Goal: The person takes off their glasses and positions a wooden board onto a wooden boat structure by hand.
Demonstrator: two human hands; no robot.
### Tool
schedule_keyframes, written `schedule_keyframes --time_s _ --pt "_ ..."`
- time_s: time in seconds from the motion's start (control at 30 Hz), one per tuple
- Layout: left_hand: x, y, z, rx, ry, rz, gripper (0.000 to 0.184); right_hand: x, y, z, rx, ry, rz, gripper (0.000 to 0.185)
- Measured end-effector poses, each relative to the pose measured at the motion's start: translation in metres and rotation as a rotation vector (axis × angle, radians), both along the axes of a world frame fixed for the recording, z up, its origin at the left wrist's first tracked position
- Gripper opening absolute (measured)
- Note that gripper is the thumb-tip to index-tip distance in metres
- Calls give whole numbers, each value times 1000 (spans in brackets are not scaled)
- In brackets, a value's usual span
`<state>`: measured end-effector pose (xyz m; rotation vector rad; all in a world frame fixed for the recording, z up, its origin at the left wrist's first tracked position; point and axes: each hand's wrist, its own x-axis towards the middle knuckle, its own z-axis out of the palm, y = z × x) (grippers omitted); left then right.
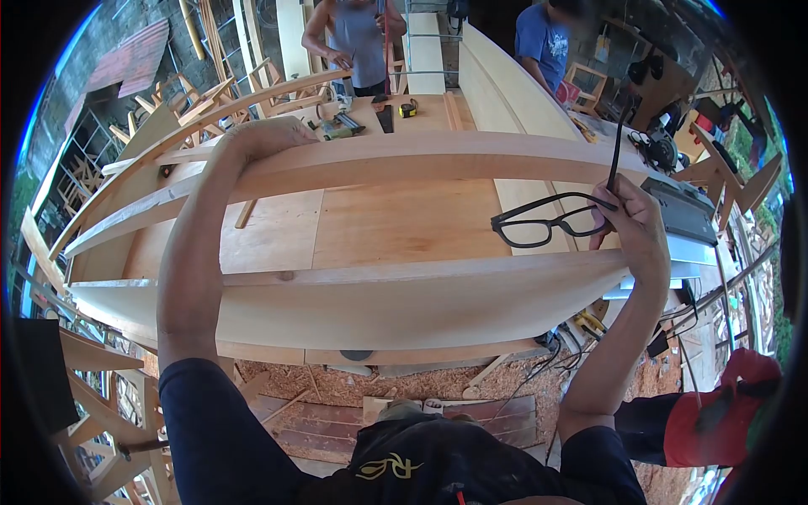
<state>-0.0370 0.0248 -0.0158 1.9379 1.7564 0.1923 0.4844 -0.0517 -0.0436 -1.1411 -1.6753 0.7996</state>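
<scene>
My right hand (633,217) is closed on a pair of black-framed eyeglasses (528,233). One temple of the glasses points upward and the lenses hang to the left of the hand, above the wooden workpiece. My left hand (273,135) lies at the far edge of a long curved wooden beam (404,166), its forearm crossing over the wood. The fingers of that hand are mostly hidden. Nearer to me runs a pale curved wooden panel (362,303), its upper edge passing under both arms.
A tape measure (408,108), a dark square tool (385,118) and power tools (342,126) lie on the far side of the table. Two people (358,42) stand beyond. At right a person in a red garment (707,425) is close by. Wood shavings (337,383) cover the floor.
</scene>
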Motion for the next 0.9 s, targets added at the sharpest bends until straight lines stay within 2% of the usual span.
schedule_keyframes --time_s 0.2,0.5,0.7,0.9 --pt "3 -2 5 -18 38 -74 40 -2 -2 1 -4 13 6 27" --pt "8 -7 8 -25 61 -12 41 0 0 0 -13 -8 20 28" --pt "5 -4 9 -33 70 -99 41 -1 -2 2 -14 -2 16 27" --pt "6 -5 5 -5 60 1 38 -2 -2 2 -16 3 19 27"
